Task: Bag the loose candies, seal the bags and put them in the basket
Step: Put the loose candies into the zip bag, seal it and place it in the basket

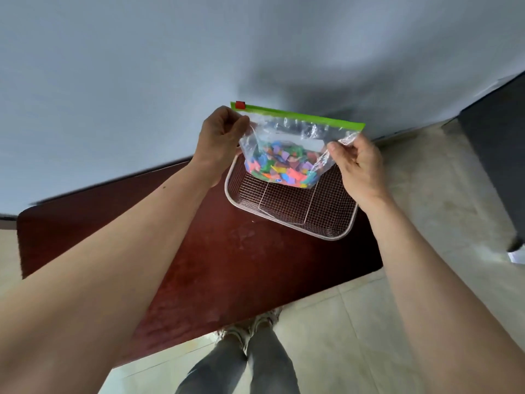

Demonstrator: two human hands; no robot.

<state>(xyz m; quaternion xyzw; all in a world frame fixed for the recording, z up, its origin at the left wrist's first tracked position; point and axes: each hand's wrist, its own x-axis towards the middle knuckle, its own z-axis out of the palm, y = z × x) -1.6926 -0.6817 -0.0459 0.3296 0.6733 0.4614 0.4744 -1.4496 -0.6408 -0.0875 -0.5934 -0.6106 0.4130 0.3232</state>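
I've got the zip bag up in the air btwn both hands, hanging over the far half of the wire basket. Left hand pinches the bag's upper-left corner just under the green zip strip; right hand pinches the plastic at the upper-right corner, fingers curled round a bunched bit of film. Neither hand is spread, both are closed on the bag.

Candies, small multicolour wrapped pcs, sit heaped in the bag's bottom, approx half full. Red slider is parked at the strip's 9 o'clock end. Strip looks flat and shut along its length, but I can't confirm the seal fully from here.

Basket sits on the dark red table, at approx 1 o'clock from table centre, near the wall. Nothing visible inside it beneath the bag.

Step in hand, as I judge it: lower the bag into the basket.

How I'd do it well:
- Keep both corners level so the load doesn't slump to one side.
- Come straight down toward 6 o'clock a touch, since the bag hangs over the far rim and could catch on it.
- Let the candy weight land on the mesh first, then tip the top over flat.
- Release w/ both hands together, only once the bag rests.
- Right-hand grip is on thin film, not the strip; could tear or slip if jerked, so go slow.
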